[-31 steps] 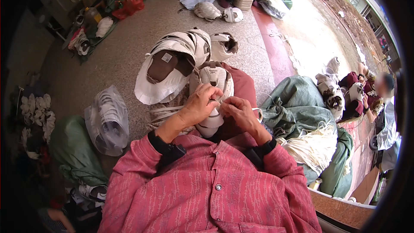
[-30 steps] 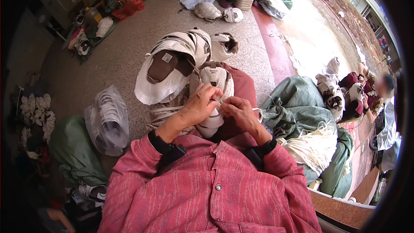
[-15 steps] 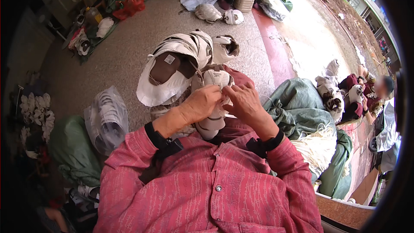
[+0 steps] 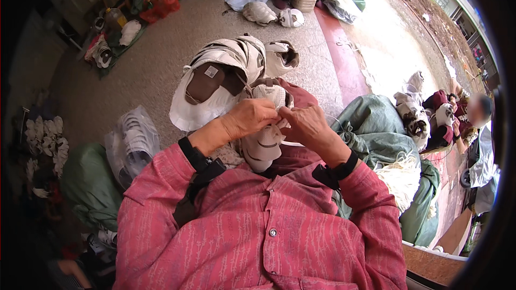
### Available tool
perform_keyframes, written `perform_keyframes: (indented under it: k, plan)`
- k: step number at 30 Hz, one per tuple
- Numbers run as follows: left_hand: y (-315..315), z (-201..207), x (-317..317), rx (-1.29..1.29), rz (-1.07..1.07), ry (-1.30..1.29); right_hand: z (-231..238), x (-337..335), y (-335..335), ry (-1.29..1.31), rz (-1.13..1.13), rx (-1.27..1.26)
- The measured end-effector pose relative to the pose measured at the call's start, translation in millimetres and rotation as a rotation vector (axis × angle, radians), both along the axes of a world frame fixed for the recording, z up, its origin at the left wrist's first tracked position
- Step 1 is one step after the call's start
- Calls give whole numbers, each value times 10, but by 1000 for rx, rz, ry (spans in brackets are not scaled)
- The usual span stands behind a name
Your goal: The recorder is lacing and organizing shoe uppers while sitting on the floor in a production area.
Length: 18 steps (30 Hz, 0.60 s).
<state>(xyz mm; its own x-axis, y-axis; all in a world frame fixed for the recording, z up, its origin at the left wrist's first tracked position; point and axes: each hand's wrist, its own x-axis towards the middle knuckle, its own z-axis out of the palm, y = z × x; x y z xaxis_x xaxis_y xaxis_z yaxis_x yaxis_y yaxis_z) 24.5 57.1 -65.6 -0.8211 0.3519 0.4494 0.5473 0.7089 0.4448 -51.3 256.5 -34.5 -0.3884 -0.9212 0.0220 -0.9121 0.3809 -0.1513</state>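
A beige and white shoe upper (image 4: 262, 147) rests in my lap, toe toward me, its perforated tongue (image 4: 270, 94) pointing away. Over its lacing opening my two hands meet. My left hand (image 4: 248, 120) pinches at the left of the opening, fingertips on the upper's edge. My right hand (image 4: 312, 129) has thumb and forefinger pressed together just beside it. A white strand like a shoelace (image 4: 293, 144) shows beneath the right hand; the fingers hide most of it. Just beyond lies a nested stack of white shoe uppers (image 4: 228, 56) with brown linings, and another upper (image 4: 280, 58) beside it.
Green sacks (image 4: 371, 121) lie at my right with a bundle of white cords (image 4: 400, 180). At left are a clear bag of uppers (image 4: 134, 142) and a green sack (image 4: 91, 182). Another person (image 4: 457, 115) works at far right; a red bag (image 4: 161, 4) lies at back left.
The shoe upper has shifted slightly toward the left and my right hand has turned a little, its wrist moving outward. Both hands stay at the lacing opening.
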Motion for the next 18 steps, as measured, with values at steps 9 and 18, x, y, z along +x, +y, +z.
perform_keyframes:
  k: [9, 18]
  plan:
    - [-3, 96, -134, -62, -47, -254, -185, -144, 51, -96, 58, -336]
    - [-4, 169, -170, -98, -68, -246, -307, -172, 66, 87, 138, -461]
